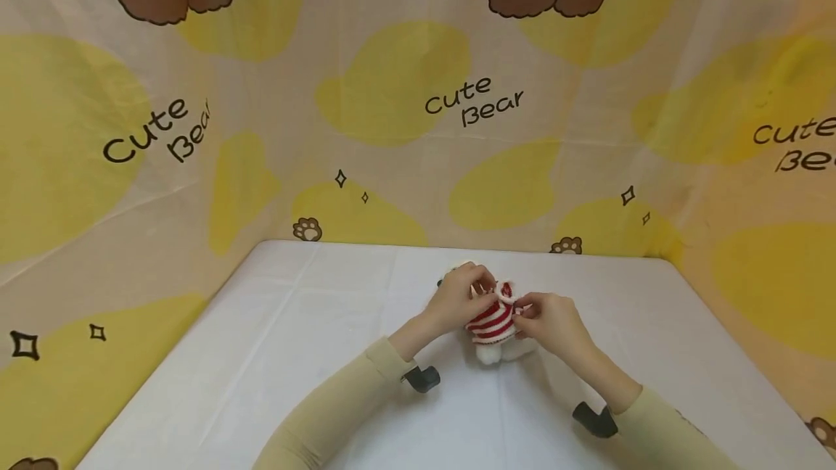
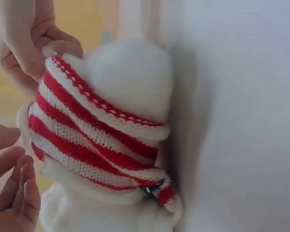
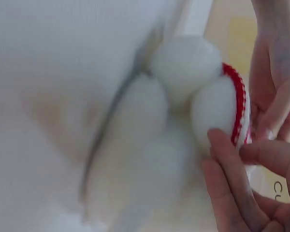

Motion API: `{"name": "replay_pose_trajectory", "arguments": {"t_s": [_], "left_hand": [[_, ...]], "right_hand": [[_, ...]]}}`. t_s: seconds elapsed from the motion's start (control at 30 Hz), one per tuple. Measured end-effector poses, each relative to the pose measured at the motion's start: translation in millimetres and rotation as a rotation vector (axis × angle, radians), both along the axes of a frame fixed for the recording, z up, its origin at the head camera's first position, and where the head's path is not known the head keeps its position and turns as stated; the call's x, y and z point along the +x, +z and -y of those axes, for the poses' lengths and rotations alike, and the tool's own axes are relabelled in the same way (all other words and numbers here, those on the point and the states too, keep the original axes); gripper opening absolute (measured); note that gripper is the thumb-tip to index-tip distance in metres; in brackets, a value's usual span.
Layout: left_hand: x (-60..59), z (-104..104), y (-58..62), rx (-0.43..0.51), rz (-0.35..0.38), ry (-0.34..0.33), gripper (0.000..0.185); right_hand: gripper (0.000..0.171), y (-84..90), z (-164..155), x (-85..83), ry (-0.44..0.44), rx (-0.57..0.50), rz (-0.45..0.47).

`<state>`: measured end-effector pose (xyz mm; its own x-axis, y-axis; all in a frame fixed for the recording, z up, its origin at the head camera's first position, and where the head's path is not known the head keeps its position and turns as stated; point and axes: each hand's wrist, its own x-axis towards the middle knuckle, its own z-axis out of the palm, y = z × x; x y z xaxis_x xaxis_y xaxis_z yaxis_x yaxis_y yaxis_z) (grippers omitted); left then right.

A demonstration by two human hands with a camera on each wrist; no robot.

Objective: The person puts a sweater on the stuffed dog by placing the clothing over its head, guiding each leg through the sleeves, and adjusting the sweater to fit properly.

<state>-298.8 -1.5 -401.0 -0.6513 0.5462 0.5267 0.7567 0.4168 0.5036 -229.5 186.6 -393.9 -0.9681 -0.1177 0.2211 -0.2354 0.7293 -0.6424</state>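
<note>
Together, our two hands meet at the middle of the surface (image 1: 274, 354), both busy on one small plush toy (image 1: 491, 351). Our left hand (image 1: 457, 301) comes in from the left and pinches the upper edge of the red-and-white striped knitted sweater (image 1: 490, 321) that wraps the toy's body. Our right hand (image 1: 547, 321) comes in from the right and pinches the same sweater at its right-hand edge, fingers curled onto the knit. Neither hand is loose; each grips the fabric.

From the left wrist view, the sweater (image 2: 94, 140) sits bunched in slanting bands around the toy's white, fluffy body (image 2: 130, 77), and our right hand's fingers (image 2: 36, 41) hold its trimmed rim at the top left, while our left hand's fingers (image 2: 17, 193) show at the lower left corner, just beside the knit. From the right wrist view, which is blurred, we see rounded white plush parts (image 3: 183, 63) and the red rim of the sweater (image 3: 238, 104), with fingers (image 3: 232, 164) pressed against the rim.

The toy lies on the white surface, near its far edge, its white feet pointing toward us. Behind and to both sides hangs a cloth backdrop (image 1: 392, 93) printed with yellow patches, brown bears and the words "Cute Bear". Beige sleeves (image 1: 339, 412) cover both our forearms, and a dark camera mount (image 1: 421, 378) shows at each wrist.
</note>
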Motion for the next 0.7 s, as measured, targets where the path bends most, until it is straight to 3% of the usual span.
{"name": "replay_pose_trajectory", "arguments": {"t_s": [0.2, 0.33, 0.43, 0.5, 0.6, 0.7], "left_hand": [[2.1, 5.8, -10.4, 0.084, 0.149, 0.155, 0.012], [4.9, 6.1, -15.8, 0.119, 0.249, 0.189, 0.016], [7.1, 5.8, -18.1, 0.153, 0.317, 0.176, 0.016], [8.0, 5.7, -19.5, 0.164, 0.359, 0.165, 0.015], [8.9, 5.7, -20.8, 0.163, 0.394, 0.166, 0.015], [10.1, 6.0, -21.3, 0.161, 0.412, 0.164, 0.017]], "right_hand": [[0.015, 29.1, -3.1, -4.6, 0.010, 0.150, 0.084], [0.010, 41.3, -4.1, -15.0, 0.029, 0.220, -0.018], [0.006, 45.2, -4.6, -26.7, 0.051, 0.205, -0.124], [0.004, 46.8, -5.1, -34.7, 0.080, 0.194, -0.142], [0.006, 49.7, -6.2, -45.1, 0.145, 0.209, -0.069], [0.008, 53.1, -5.2, -49.7, 0.172, 0.251, 0.063]]}}
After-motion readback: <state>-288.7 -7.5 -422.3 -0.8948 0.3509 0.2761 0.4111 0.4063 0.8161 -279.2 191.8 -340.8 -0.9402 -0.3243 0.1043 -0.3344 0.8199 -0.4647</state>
